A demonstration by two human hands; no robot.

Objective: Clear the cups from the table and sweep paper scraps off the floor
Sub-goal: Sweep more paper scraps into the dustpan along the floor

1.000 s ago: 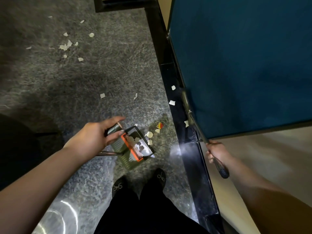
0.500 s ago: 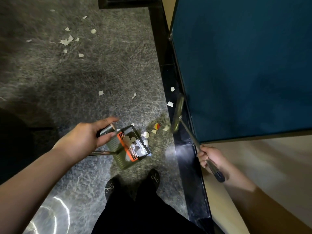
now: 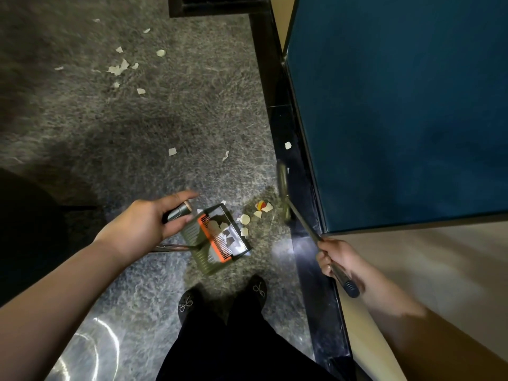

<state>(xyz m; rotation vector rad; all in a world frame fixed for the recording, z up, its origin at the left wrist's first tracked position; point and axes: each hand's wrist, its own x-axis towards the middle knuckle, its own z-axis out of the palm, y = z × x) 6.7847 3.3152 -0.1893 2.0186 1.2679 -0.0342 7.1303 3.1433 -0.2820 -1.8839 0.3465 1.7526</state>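
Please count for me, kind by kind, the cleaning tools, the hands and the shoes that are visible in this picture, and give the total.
dustpan: 1
broom: 1
hands: 2, the left hand and the right hand
shoes: 2
Total: 6

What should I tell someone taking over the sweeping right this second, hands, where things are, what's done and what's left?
Left hand grips the dustpan handle; the dustpan sits on the floor ahead of the feet with several scraps already inside.
Right hand grips the broom handle; the broom head is blurred beside the black border strip.
A small pile of scraps lies just outside the pan mouth, unswept.
Left: that pile, one scrap on the border strip, two mid-floor, and a far cluster. No cups or table visible.
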